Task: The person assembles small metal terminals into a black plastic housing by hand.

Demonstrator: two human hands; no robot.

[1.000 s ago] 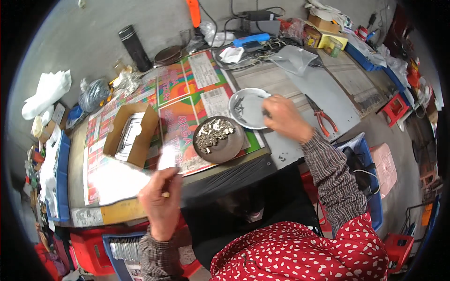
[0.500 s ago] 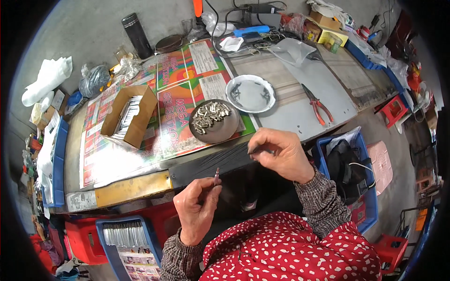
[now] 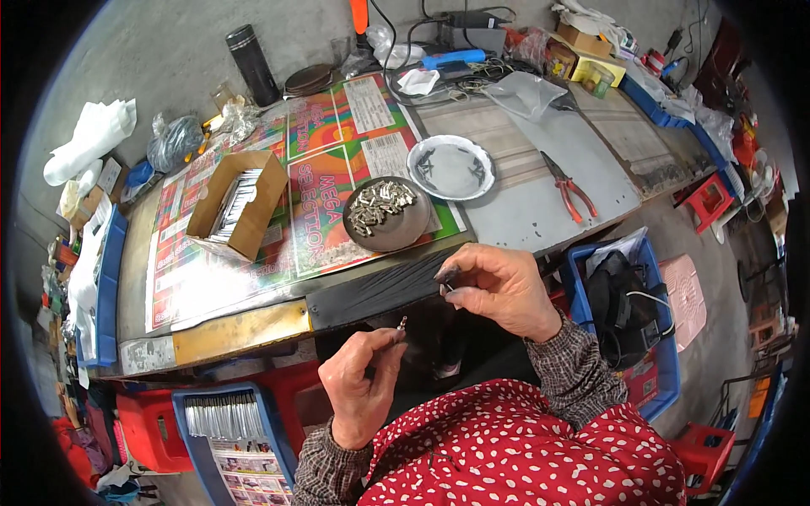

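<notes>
My left hand (image 3: pixel 361 379) pinches a small slim metal piece (image 3: pixel 402 324) upright between thumb and forefinger, its tip showing above them. To its upper right, my right hand (image 3: pixel 499 291) pinches a tiny dark pin-like piece (image 3: pixel 445 287), apart from the left hand's piece. Both hands hover just off the table's front edge. Beyond them a dark round plate (image 3: pixel 412 231) bears a heap of short shiny metal tubes (image 3: pixel 380 204). Beside it stands a white scalloped bowl (image 3: pixel 451 196) with small dark pieces (image 3: pixel 429 160) lying in it.
An open cardboard box (image 3: pixel 263 198) of slim silvery items stands at the left. Red-handled pliers (image 3: pixel 572 192) lie at the right. A black flask (image 3: pixel 253 66) is at the back. Blue bins (image 3: pixel 666 329) flank my lap, and cables and plastic bags clutter the far edge.
My right hand has come down and slightly left, and the tiny piece in its pinch now shows. My left hand has shifted slightly right and down, still holding its metal piece.
</notes>
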